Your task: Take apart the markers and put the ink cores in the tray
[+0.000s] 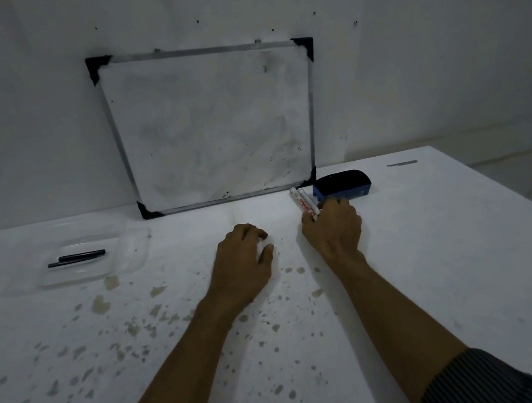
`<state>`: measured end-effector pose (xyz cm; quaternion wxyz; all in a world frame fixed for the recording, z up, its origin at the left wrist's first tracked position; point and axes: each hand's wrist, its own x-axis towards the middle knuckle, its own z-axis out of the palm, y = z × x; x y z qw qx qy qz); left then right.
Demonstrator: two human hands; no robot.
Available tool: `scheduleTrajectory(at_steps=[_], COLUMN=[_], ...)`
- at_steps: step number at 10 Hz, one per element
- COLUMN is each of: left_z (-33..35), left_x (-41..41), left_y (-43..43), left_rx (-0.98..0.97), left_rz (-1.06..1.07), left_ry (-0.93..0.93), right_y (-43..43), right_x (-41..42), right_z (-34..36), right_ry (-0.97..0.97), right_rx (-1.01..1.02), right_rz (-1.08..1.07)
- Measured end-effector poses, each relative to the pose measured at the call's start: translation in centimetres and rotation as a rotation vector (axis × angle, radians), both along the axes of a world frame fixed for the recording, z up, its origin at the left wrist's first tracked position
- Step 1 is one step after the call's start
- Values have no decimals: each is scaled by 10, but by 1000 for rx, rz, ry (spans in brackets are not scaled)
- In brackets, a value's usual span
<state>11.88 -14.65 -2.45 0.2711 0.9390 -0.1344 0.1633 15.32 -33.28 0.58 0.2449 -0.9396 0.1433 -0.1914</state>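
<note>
Two white markers with red print lie side by side on the table, just left of a blue eraser. My right hand rests over their near ends, fingertips touching them; whether it grips them is unclear. My left hand lies on the table to the left, fingers curled, with something small and white under the fingers. A clear plastic tray at the far left holds two black ink cores.
A small whiteboard leans on the wall behind the markers. The blue eraser sits right of them. The white table is speckled with brown stains in front and drops off at the right edge.
</note>
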Motion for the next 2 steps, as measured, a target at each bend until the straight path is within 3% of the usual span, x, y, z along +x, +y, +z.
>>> scheduleTrajectory(at_steps=[2], left_z=[-3], left_x=[4], left_y=[2], left_rx=[-28], left_rz=[2], left_ry=[7], right_y=[3], right_x=[-6], right_z=[0], right_ry=[-10], right_rx=[21], right_rz=[-35])
